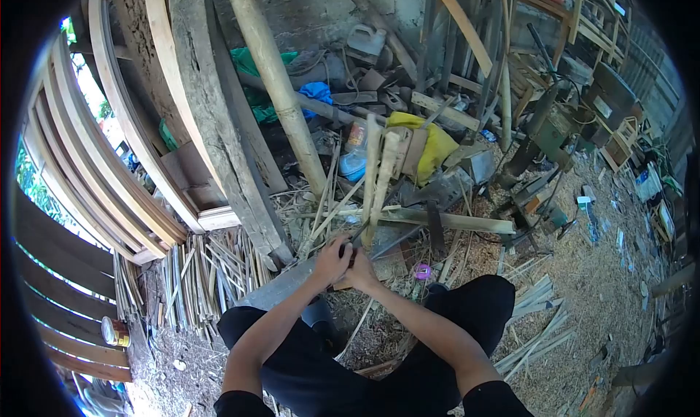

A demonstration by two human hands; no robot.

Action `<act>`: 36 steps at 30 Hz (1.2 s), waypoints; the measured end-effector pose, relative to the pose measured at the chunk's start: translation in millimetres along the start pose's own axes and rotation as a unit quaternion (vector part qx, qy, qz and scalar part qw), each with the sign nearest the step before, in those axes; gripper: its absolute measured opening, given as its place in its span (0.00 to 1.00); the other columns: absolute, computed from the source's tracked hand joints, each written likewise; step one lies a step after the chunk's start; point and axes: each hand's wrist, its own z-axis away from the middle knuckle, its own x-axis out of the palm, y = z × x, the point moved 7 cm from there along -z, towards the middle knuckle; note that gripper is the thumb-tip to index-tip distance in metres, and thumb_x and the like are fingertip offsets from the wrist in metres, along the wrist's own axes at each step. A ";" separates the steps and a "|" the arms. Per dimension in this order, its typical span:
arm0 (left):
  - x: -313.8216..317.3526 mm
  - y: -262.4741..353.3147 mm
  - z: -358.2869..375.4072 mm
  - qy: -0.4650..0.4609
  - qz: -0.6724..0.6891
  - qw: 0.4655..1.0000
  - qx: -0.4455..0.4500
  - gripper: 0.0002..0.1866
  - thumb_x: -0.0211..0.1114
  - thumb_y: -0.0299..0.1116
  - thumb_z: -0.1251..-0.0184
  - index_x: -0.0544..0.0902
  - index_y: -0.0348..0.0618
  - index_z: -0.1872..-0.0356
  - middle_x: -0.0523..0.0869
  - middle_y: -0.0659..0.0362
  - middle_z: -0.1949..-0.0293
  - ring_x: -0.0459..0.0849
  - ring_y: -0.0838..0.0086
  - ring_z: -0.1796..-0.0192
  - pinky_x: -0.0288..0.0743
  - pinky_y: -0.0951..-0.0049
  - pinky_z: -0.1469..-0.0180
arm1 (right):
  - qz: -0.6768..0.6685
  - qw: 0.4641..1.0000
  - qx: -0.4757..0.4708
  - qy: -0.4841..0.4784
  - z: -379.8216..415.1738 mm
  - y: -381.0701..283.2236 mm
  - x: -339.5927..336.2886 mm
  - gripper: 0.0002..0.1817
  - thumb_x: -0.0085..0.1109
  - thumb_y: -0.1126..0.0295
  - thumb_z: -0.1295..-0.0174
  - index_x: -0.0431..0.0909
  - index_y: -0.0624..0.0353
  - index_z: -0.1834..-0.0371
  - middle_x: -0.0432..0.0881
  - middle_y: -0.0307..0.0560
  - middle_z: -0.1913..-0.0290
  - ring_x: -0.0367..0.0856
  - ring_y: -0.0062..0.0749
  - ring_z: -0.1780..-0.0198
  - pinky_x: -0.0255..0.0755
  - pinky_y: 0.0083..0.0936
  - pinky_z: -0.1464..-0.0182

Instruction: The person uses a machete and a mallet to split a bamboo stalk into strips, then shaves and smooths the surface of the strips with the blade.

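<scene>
Both hands met at the base of a pale, upright split bamboo stalk [377,176]: left hand [332,260] and right hand [359,271], fingers wrapped around a dark blade handle [355,238]. Splitting cleanly probably needed the blade centred and pressure even.

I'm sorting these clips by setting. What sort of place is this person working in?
Most likely an open-air bamboo or wood workshop. Thick bamboo poles lean against the wall, split bamboo strips lie heaped on the ground among shavings, and both the left hand and the right hand grip a bamboo piece with a blade.
</scene>
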 end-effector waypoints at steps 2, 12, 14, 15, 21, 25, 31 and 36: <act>-0.3 0.4 -0.8 -0.014 -0.023 1.000 0.006 0.22 0.54 0.47 0.30 0.76 0.46 0.43 0.83 0.42 0.54 0.81 0.45 0.51 0.74 0.54 0.47 | 0.047 0.999 0.001 -0.008 -2.8 4.1 4.6 0.21 0.60 0.67 0.42 0.67 0.70 0.51 0.81 0.66 0.57 0.81 0.57 0.52 0.75 0.41 0.52; -25.7 2.6 -3.2 0.043 -0.086 0.992 0.086 0.11 0.50 0.39 0.27 0.72 0.42 0.57 0.81 0.41 0.69 0.81 0.42 0.68 0.74 0.45 0.66 | 0.408 0.895 0.104 0.149 -51.2 67.6 -149.3 0.32 0.58 0.57 0.41 0.65 0.65 0.38 0.71 0.67 0.40 0.72 0.58 0.39 0.75 0.47 0.49; -27.9 1.0 -4.0 0.048 -0.099 0.989 0.094 0.11 0.50 0.40 0.27 0.73 0.43 0.57 0.82 0.42 0.68 0.81 0.43 0.69 0.75 0.46 0.67 | 0.459 0.850 0.194 0.170 -44.6 101.6 -172.6 0.36 0.58 0.55 0.40 0.58 0.63 0.33 0.64 0.67 0.35 0.65 0.59 0.34 0.76 0.47 0.50; -25.3 0.6 -1.6 0.042 -0.118 0.986 0.110 0.11 0.51 0.39 0.27 0.73 0.43 0.58 0.82 0.43 0.70 0.81 0.44 0.69 0.75 0.47 0.68 | 0.459 0.852 0.188 0.170 -45.8 124.7 -172.1 0.36 0.58 0.55 0.40 0.58 0.63 0.33 0.64 0.67 0.35 0.65 0.59 0.34 0.76 0.47 0.50; -19.5 -4.1 -4.2 -0.001 -0.135 0.983 0.128 0.11 0.53 0.40 0.28 0.75 0.43 0.60 0.82 0.46 0.71 0.82 0.46 0.69 0.77 0.51 0.67 | 0.518 0.801 0.248 0.170 -65.0 150.1 -188.4 0.45 0.61 0.56 0.41 0.47 0.64 0.28 0.69 0.66 0.39 0.73 0.54 0.39 0.77 0.46 0.51; -26.7 -2.7 -9.4 -0.003 -0.107 0.983 0.148 0.12 0.53 0.40 0.28 0.76 0.41 0.60 0.82 0.45 0.71 0.82 0.47 0.69 0.77 0.51 0.65 | 0.426 0.852 0.278 0.125 -92.0 164.6 -199.2 0.26 0.60 0.63 0.43 0.68 0.66 0.44 0.80 0.57 0.58 0.82 0.43 0.58 0.79 0.35 0.60; -27.5 -11.5 -24.5 0.002 -0.113 0.981 0.159 0.14 0.51 0.42 0.27 0.77 0.44 0.55 0.84 0.45 0.72 0.83 0.46 0.69 0.78 0.50 0.65 | -0.294 0.918 0.261 0.049 -101.3 124.7 -186.8 0.12 0.54 0.68 0.41 0.69 0.57 0.82 0.67 0.43 0.86 0.65 0.31 0.87 0.61 0.29 0.82; -25.6 -10.1 -35.2 -0.008 -0.119 0.977 0.176 0.13 0.52 0.41 0.27 0.77 0.44 0.54 0.83 0.44 0.73 0.82 0.45 0.70 0.77 0.49 0.65 | -0.369 0.918 0.135 0.046 -79.1 -16.1 -199.8 0.12 0.59 0.63 0.38 0.71 0.58 0.71 0.70 0.40 0.82 0.68 0.25 0.84 0.64 0.25 0.81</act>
